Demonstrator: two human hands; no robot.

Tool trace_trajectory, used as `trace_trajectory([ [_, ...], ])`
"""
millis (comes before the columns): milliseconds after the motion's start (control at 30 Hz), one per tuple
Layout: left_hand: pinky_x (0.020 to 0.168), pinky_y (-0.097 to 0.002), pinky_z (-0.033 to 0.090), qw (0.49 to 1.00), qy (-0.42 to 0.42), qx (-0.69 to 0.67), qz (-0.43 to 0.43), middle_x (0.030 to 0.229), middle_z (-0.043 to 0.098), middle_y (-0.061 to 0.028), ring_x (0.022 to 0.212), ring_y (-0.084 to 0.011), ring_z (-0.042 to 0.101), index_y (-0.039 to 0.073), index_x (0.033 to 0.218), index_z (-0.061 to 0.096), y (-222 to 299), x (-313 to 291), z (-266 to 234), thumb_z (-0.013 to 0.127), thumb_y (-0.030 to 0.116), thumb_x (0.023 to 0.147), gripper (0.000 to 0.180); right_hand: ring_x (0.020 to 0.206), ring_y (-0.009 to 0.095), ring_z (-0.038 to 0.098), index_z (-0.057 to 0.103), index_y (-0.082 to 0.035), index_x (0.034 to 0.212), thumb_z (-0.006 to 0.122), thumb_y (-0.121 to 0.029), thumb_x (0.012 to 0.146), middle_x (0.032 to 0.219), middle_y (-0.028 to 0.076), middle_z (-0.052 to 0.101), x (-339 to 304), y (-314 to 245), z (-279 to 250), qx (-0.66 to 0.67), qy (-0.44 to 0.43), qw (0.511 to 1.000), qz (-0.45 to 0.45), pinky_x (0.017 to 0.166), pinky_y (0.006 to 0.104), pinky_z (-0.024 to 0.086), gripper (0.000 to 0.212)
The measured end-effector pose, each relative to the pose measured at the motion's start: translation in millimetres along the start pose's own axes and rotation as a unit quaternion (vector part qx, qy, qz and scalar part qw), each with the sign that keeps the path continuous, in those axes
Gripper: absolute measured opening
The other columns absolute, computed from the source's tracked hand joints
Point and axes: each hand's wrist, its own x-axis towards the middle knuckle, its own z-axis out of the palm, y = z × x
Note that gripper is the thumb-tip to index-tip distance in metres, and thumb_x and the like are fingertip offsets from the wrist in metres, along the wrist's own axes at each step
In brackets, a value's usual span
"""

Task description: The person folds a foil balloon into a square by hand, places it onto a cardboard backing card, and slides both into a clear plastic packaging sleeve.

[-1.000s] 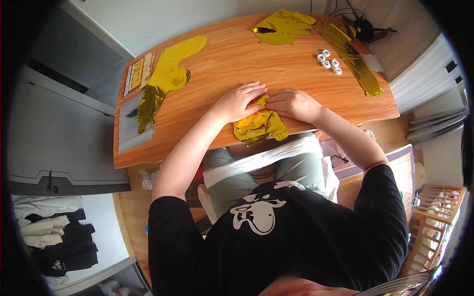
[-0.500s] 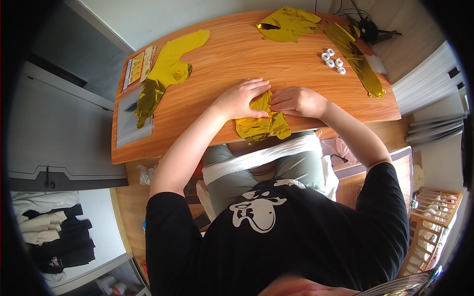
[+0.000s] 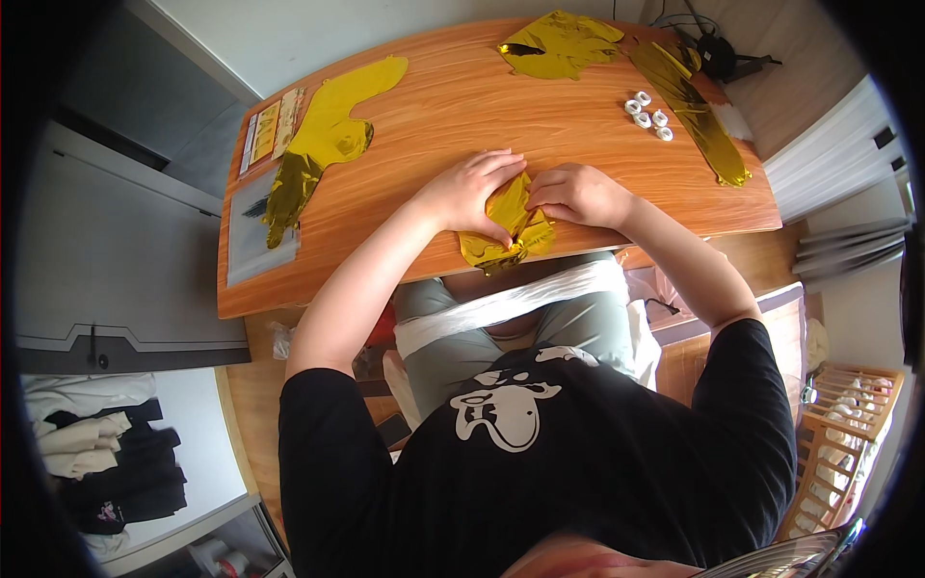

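A crumpled gold foil balloon [image 3: 505, 204], flat and without air, lies at the near edge of the wooden table between my two hands. My left hand [image 3: 466, 193] rests over its left side, fingers stretched out toward the far side and thumb spread down onto the foil. On the balloon's right edge, the bent fingers of my right hand [image 3: 584, 196] pinch the foil. Part of the balloon is hidden under my hands. Its lower end lies bunched at the table edge, above my lap.
Other flat gold foil balloons lie at the left [image 3: 332, 135], far middle [image 3: 568, 48] and right [image 3: 699, 120] of the table [image 3: 434, 106]. Several small white rolls [image 3: 660, 118] sit at the right. A clear sheet [image 3: 252, 236] and printed cards [image 3: 273, 130] are at the left.
The balloon's lower right part has drawn in and up, so less foil hangs at the edge. My left thumb has moved down onto the foil; my right hand has shifted slightly.
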Motion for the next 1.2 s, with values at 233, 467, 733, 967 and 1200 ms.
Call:
trace_trajectory([
  [233, 0.127, -0.0435, 0.026, 0.993, -0.006, -0.116, -0.011, 0.162, 0.04, -0.0147, 0.154, -0.0308, 0.031, 0.003, 0.155, 0.043, -19, -4, 5, 0.078, 0.078, 0.064, 0.123, 0.105, 0.037, 0.065, 0.07, -0.005, 0.106, 0.071, -0.015, 0.093, 0.109, 0.016, 0.069, 24, -1, 4, 0.072, -0.026, 0.993, 0.086, 0.094, 0.0462, 0.052, 0.017],
  [467, 0.124, -0.0413, 0.029, 0.898, 0.074, -0.432, -0.022, 0.157, 0.049, -0.0186, 0.147, -0.0282, 0.045, -0.003, 0.155, 0.041, -27, -3, 4, 0.046, 0.057, 0.106, 0.078, 0.107, 0.037, 0.064, 0.067, -0.009, 0.126, 0.07, -0.02, 0.095, 0.111, 0.018, 0.069, 38, -9, 5, 0.029, -0.03, 0.992, 0.123, 0.097, 0.0467, 0.051, 0.033],
  [733, 0.117, -0.0385, 0.042, 0.944, 0.032, -0.322, -0.069, 0.153, 0.054, -0.0141, 0.143, -0.0279, 0.05, 0.004, 0.149, 0.051, -29, 4, -5, 0.054, 0.008, 0.104, 0.046, 0.112, 0.035, 0.062, 0.066, -0.01, 0.127, 0.071, -0.021, 0.093, 0.12, 0.014, 0.067, 41, -7, 15, -0.074, -0.043, 0.995, 0.054, 0.1, 0.0456, 0.05, 0.036],
  [967, 0.119, -0.0425, 0.04, 0.995, -0.019, -0.086, -0.051, 0.155, 0.051, -0.0146, 0.144, -0.0326, 0.048, 0.01, 0.144, 0.058, -16, -24, -6, 0.059, 0.009, 0.101, 0.043, 0.104, 0.031, 0.065, 0.07, -0.008, 0.108, 0.072, -0.023, 0.091, 0.106, 0.01, 0.067, 31, -23, 27, -0.11, 0.075, 0.988, 0.076, 0.091, 0.0435, 0.052, 0.023],
  [1200, 0.12, -0.0551, 0.035, 0.977, 0.068, 0.11, -0.168, 0.15, 0.054, -0.0153, 0.142, -0.034, 0.049, 0.01, 0.139, 0.062, 48, -58, 5, 0.059, 0.022, 0.102, 0.039, 0.106, 0.027, 0.067, 0.073, -0.008, 0.107, 0.07, -0.024, 0.093, 0.112, 0.007, 0.072, 25, -44, 32, -0.102, 0.091, 0.988, 0.07, 0.094, 0.0412, 0.052, 0.022],
])
